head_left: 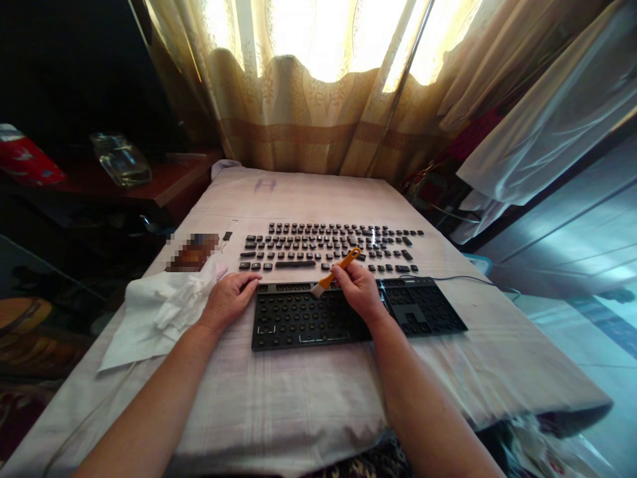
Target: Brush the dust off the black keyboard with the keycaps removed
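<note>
A black keyboard base (pixel 423 312) with its keycaps taken off lies across the cloth-covered table (pixel 298 398). The removed keycaps (pixel 318 245) are laid out in rows just behind it. My right hand (pixel 361 292) is closed around a small orange-handled brush (pixel 336 271), whose pale bristles touch the top edge of the keyboard base. My left hand (pixel 229 299) rests at the keyboard's left upper corner, fingers lying loosely on the edge, holding nothing.
Crumpled white paper towels (pixel 159 312) lie left of the keyboard. A blurred object (pixel 192 252) sits behind them. The keyboard cable (pixel 462 279) runs off to the right. A wooden side table (pixel 164 182) with a glass dish (pixel 122 159) stands at left; curtains hang behind.
</note>
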`<state>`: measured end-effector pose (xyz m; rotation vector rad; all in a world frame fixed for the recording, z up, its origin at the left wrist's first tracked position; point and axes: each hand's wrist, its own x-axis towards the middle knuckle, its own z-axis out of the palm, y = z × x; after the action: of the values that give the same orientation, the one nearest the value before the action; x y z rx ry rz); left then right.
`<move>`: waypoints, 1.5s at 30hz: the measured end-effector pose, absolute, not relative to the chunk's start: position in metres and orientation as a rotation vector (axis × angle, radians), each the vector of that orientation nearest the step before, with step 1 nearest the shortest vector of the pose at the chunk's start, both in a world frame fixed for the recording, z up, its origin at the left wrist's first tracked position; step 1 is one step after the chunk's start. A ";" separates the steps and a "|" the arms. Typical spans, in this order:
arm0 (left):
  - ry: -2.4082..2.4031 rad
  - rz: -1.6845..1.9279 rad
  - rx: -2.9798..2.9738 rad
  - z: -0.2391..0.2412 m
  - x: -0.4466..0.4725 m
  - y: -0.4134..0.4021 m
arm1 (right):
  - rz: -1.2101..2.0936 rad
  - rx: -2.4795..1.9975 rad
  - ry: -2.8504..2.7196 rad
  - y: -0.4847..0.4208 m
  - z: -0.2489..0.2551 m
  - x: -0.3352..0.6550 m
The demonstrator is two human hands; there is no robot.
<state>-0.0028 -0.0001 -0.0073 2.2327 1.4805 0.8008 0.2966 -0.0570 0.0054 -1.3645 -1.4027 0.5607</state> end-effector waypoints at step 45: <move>1.476 0.792 2.247 -0.007 -0.004 0.000 | 0.607 -1.344 -1.436 -0.060 0.008 0.301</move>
<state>-0.0036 0.0005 -0.0074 2.2466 1.4764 0.7915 0.3006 -0.0605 0.0077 -1.3436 -1.4357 0.6067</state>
